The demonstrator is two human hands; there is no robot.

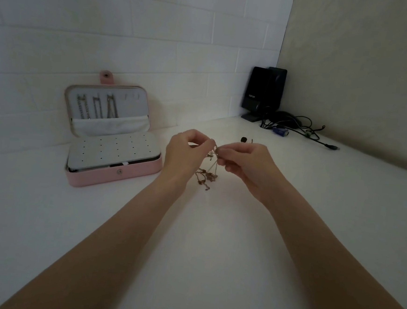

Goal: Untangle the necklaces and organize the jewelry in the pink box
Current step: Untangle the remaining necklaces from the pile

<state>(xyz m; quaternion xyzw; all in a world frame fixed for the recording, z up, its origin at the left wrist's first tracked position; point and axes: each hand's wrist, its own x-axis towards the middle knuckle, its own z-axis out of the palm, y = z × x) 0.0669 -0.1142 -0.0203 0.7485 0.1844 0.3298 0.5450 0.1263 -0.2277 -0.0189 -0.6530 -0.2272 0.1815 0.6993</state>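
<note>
- Now my left hand (185, 153) and right hand (243, 164) each pinch the tangle (208, 171), held over the bench (214, 252), centre.
- Three chains (96, 107) hang in the box (113, 171), far left; this knot remains.

Both bare forearms are stretched forward from the lower corners of the view and are drawn together towards the middle. The left hand (185, 153) is held raised with its back to the camera, fingers (199, 135) curled and thumb and forefinger pinched together. The right hand (248, 162) is held just beside it, fingers curled inward, fingertips pinched and nearly met with those of the left
</note>
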